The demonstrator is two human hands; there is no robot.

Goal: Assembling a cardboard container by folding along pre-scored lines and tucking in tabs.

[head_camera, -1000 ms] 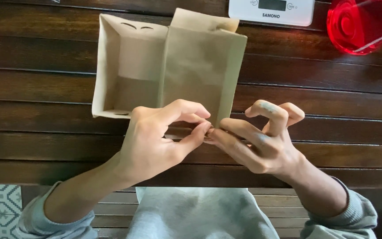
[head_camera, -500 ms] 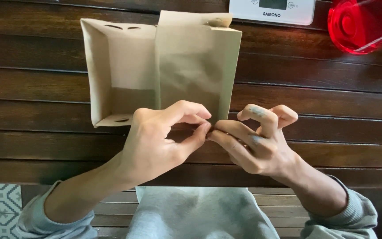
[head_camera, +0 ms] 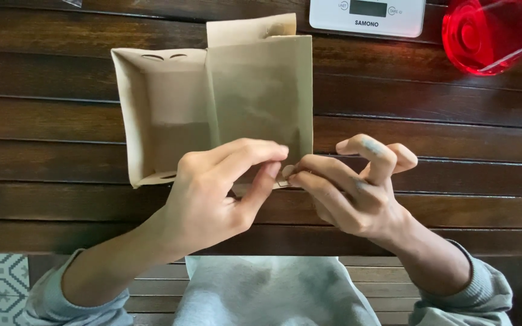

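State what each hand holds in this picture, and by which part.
Both the left hand and the right hand pinch the near bottom edge of the brown paper box, at its folded flap, fingertips meeting. Neither hand holds anything else.

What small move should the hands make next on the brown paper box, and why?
Probably press the near edge of the box lid down into the brown paper box: left hand and right hand both pinch that corner, and the flap looks unclosed.
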